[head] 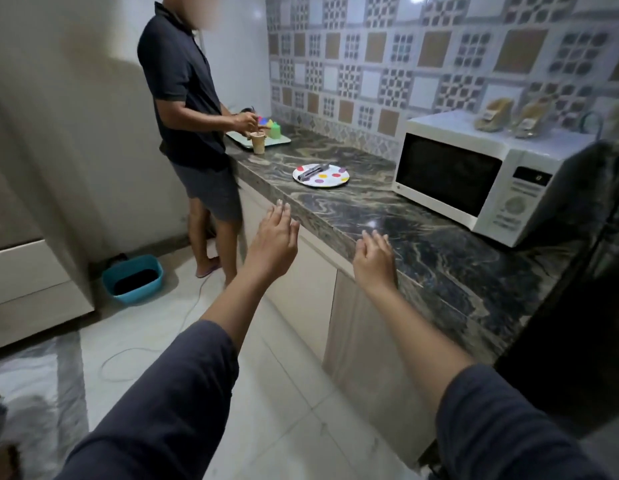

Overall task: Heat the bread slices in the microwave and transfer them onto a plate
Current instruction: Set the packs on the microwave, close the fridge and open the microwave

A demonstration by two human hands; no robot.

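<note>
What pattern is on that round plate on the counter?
The round plate is white with coloured polka dots in yellow, red and purple, seen in the head view.

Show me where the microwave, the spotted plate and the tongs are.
microwave (448, 173): head view, on its dark door window.
spotted plate (330, 180): head view, on a bare white part near the right rim.
tongs (313, 171): head view, mid-length, lying on the plate.

Microwave (474, 178) sits at right on the counter (422, 244), plate (321, 176) to its left carrying tongs (313, 172), tray (259, 138) farther left behind a cup (258, 142).
</note>
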